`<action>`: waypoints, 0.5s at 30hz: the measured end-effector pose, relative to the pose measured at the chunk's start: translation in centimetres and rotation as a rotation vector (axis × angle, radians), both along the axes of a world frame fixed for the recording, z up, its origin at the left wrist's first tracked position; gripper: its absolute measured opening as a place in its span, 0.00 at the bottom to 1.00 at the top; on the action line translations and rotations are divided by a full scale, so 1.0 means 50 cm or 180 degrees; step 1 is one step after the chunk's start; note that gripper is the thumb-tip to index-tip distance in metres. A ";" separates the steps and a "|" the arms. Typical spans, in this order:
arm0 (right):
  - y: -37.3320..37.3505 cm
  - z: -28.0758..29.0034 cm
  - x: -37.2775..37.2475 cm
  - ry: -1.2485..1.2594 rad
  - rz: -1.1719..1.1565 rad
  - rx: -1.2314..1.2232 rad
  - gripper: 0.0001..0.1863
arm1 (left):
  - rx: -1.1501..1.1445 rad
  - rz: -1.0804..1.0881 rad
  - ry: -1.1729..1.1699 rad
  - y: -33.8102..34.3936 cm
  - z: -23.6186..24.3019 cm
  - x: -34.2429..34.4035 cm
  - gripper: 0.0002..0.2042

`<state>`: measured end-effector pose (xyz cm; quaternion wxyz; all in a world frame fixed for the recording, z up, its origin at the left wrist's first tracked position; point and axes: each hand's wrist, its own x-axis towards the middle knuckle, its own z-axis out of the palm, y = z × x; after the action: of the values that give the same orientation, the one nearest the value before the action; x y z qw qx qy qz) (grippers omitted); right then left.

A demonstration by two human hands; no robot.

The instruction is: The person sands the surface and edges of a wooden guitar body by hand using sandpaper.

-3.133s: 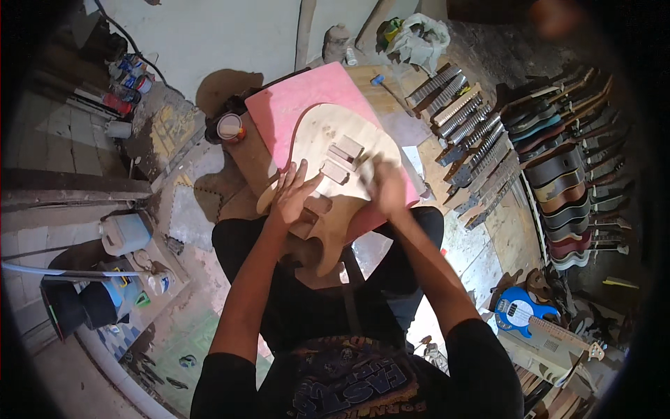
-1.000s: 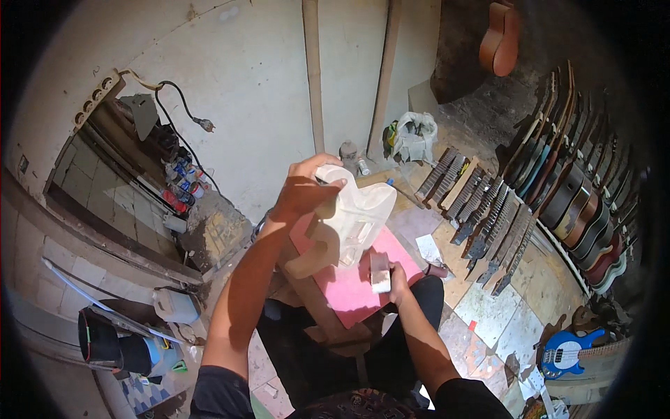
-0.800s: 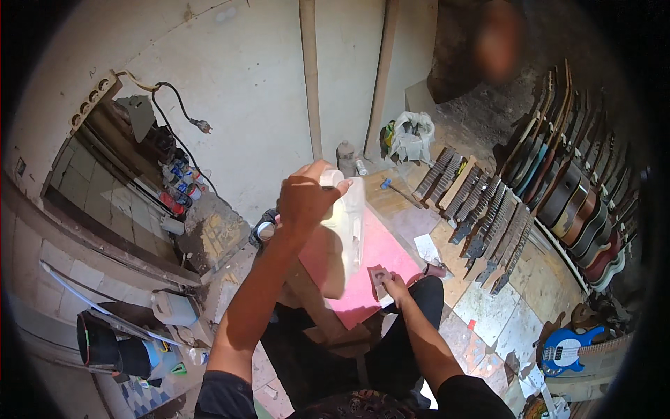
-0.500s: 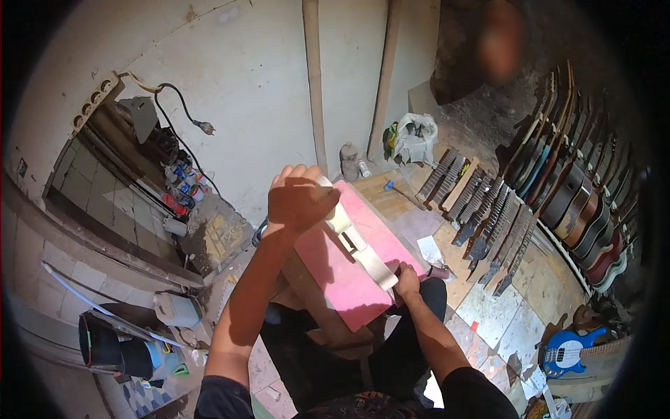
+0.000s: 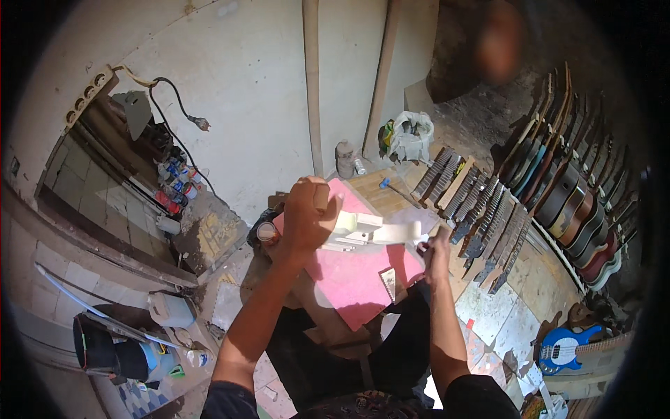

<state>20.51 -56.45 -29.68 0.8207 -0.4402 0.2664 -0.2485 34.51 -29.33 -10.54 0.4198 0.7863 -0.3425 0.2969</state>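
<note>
A pale, unpainted guitar-shaped piece with curved edges and slots cut in it is tilted above a pink board in front of me. My left hand is closed around its left end. By its right end is my right hand, its fingers curled together; whatever they hold is hard to make out, and I cannot tell whether they touch the piece. On the pink board's near right part lies a small triangular scrap with a patterned face. A small round jar stands left of the board.
Several fretted necks lie in a row to the right. Beyond them, guitars lean in a rack. A blue guitar lies at the lower right. Black buckets stand at the left. A blue-headed tool lies behind the board.
The pale piece has turned from slanting down toward me to nearly level, its slotted side showing. My right hand has moved up and right, and the triangular scrap and jar have come into view.
</note>
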 end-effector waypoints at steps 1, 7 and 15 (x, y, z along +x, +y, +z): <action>0.003 0.061 -0.004 -0.0132 0.0100 -0.0275 0.21 | -0.0006 -0.0200 0.0149 0.006 0.006 -0.010 0.10; 0.088 0.257 -0.058 -0.0137 0.1001 -0.2090 0.30 | -0.0509 -0.0513 0.0634 0.009 -0.030 -0.057 0.10; 0.272 0.339 -0.047 -0.0016 0.1424 -0.4882 0.27 | -0.1119 0.0314 0.0802 -0.016 -0.060 -0.131 0.12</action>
<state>18.18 -42.86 -12.72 0.3201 -0.9245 -0.0753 -0.1929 27.96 -30.16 -13.53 0.5749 0.7478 -0.1914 0.2715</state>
